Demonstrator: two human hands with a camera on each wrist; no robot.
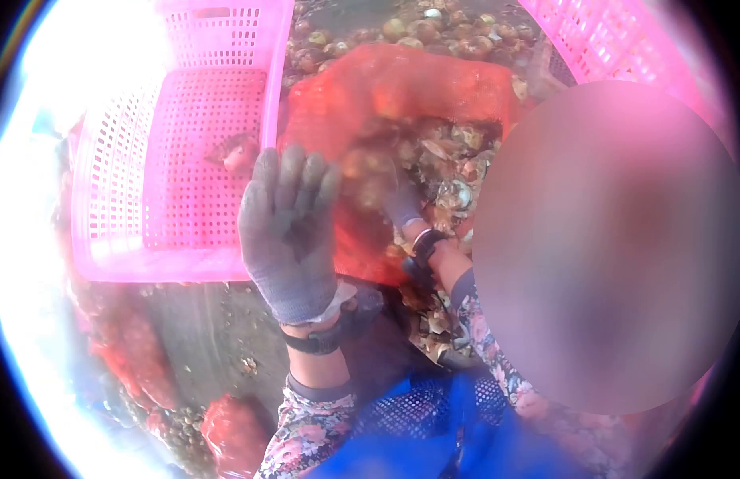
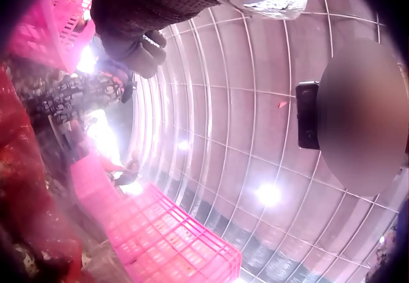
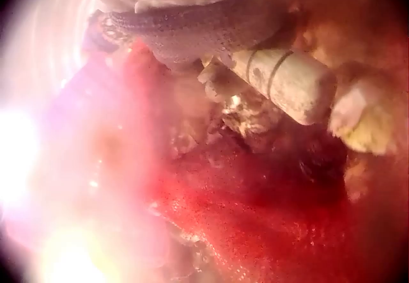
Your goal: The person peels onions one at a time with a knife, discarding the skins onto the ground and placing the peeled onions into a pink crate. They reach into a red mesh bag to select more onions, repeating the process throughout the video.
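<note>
In a grey knit glove, my left hand (image 1: 294, 227) is raised beside the pink basket (image 1: 258, 96) with its palm showing and nothing in it. The left wrist view catches the same glove, fingers loosely bent. My right hand (image 1: 402, 206), also gloved, reaches down into the opening of a red mesh bag (image 1: 434, 84). Under that glove, in the right wrist view, my hand grips a pale tool handle (image 3: 291, 81) with two dark grooves; the tool's other end is hidden. Brown and whitish shell-like pieces (image 1: 458, 172) lie about the right hand.
A pinkish lump (image 1: 241, 153) lies inside the pink basket. Many round brownish pieces (image 1: 422, 32) spread behind the bag. A second pink basket (image 1: 617, 40) stands at upper right. More red mesh bags (image 1: 234, 431) sit at lower left. In the left wrist view, another person (image 2: 128, 171) appears farther off.
</note>
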